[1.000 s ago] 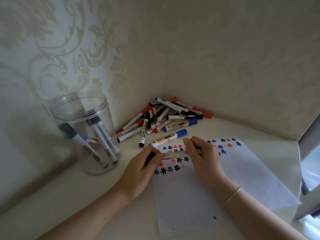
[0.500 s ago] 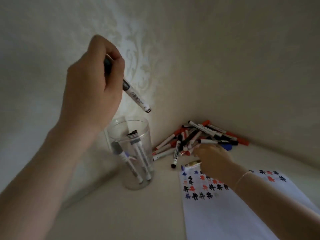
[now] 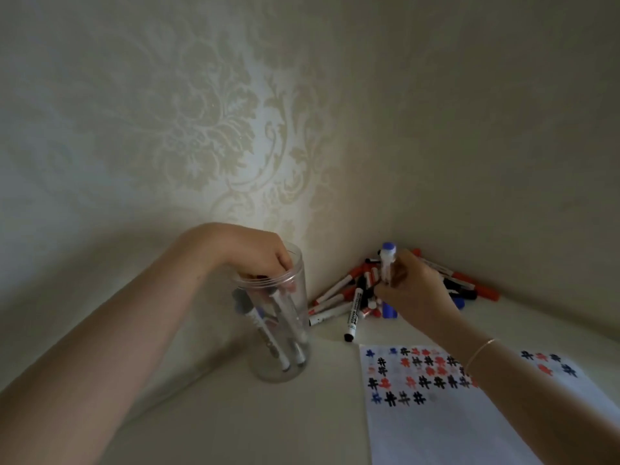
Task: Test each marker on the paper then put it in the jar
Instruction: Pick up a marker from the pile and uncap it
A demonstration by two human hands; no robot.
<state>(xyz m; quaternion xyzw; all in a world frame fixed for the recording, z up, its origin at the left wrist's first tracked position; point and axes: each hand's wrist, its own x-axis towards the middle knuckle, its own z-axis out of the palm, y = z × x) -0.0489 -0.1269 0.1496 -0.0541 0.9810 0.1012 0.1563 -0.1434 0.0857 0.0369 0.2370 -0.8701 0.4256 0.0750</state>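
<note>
A clear plastic jar (image 3: 285, 370) stands left of centre with a few markers leaning inside. My left hand (image 3: 248, 253) reaches down into its mouth, fingers curled round the dark cap end of a black marker (image 3: 288, 327) that stands inside the jar. My right hand (image 3: 416, 290) hovers over the pile of markers (image 3: 339, 293) in the corner and grips a blue-capped marker (image 3: 387, 263) upright, cap on top. The white paper (image 3: 443, 431) lies at the lower right, covered with black, red and blue test marks.
Two wallpapered walls meet in a corner right behind the marker pile. A black-capped marker (image 3: 352, 317) lies loose between the pile and the paper's top edge. A thin bracelet (image 3: 479, 354) circles my right wrist above the paper.
My left hand came down from high above the jar and put the black marker into it. My right hand lifted a blue-capped marker up off the pile.
</note>
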